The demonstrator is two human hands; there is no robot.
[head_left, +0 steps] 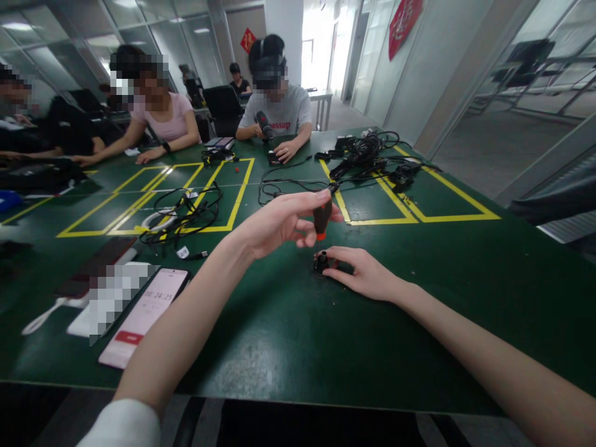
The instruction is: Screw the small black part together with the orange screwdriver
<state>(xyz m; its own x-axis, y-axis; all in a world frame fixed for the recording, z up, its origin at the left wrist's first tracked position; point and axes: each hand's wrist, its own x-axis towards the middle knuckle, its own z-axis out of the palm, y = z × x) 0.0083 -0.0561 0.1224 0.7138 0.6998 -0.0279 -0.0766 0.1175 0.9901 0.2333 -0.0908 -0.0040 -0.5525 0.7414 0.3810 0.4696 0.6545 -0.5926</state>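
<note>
My left hand [288, 223] is closed around the black handle of a screwdriver [321, 218], which has an orange-red collar. The tool stands about upright, its thin shaft pointing down at a small black part [321, 264] on the table. Whether the tip touches the part cannot be made out. With thumb and fingers, my right hand [363, 271] grips that black part from the right and keeps it against the tabletop. The part has a short raised stub; its exact kind is unclear.
Left of my left forearm lie a lit phone [149, 316], a darker phone [95, 267] and a blurred-out white item. Tangled black cables [186, 211] sit behind them, with a larger cable heap [367, 155] at back right. Across the green table [279, 335], a person [277, 105] holds a power tool.
</note>
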